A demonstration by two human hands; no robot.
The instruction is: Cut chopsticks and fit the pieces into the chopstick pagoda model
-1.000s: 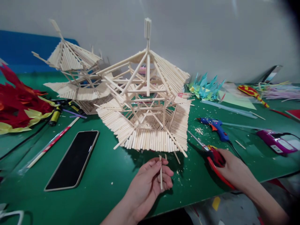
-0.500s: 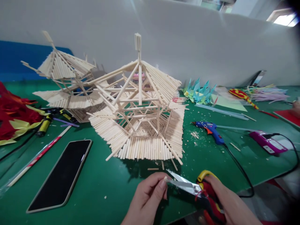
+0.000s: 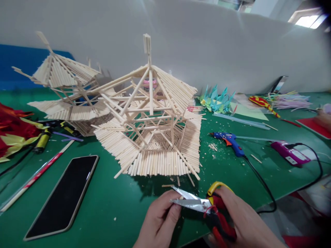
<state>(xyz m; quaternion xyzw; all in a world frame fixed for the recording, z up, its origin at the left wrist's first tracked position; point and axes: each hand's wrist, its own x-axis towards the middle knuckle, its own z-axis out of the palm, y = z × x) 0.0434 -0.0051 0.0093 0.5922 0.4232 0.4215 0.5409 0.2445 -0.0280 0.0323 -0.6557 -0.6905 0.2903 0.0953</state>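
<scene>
Scissors (image 3: 205, 205) slid leftward — long axis pointing left, slightly away.

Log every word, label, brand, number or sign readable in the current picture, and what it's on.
No text can be read in this picture.
Red-banded stick: any print is too blurred to read.
Blue glue gun and purple socket block: any markings too small to read.
Phone: dark screen, no text visible.
Scissors: no legible lettering.

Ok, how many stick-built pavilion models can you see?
2. The near pavilion stands at centre, beyond the scissors; the far pavilion stands behind it to the left, partly covered by it. Any others behind them would be hidden.
</scene>
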